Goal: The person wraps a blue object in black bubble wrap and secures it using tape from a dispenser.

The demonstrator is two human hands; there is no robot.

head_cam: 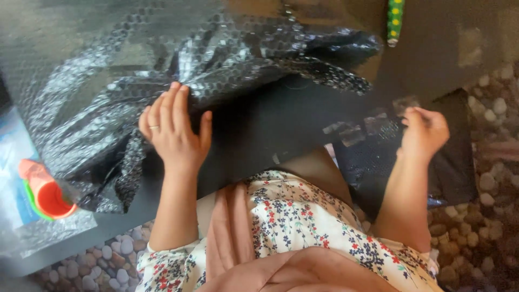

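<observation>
A large sheet of bubble wrap point(162, 70) lies crumpled over a flat black board point(259, 130) that rests across my lap. My left hand point(173, 127), with a ring on one finger, lies flat on the wrap's near edge, fingers spread and pressing it against the board. My right hand point(424, 132) is at the board's right side, fingers curled and pinching a strip of clear tape point(373, 125) that runs left from it over the board and another piece of bubble wrap point(373, 162). The hand is blurred.
An orange tape dispenser point(43, 189) lies at the left on a blue and white packet point(13, 162). A green and yellow patterned roll point(395, 19) pokes in at the top. Pebble-patterned flooring point(492, 162) shows right and below. My floral dress point(303, 227) fills the bottom.
</observation>
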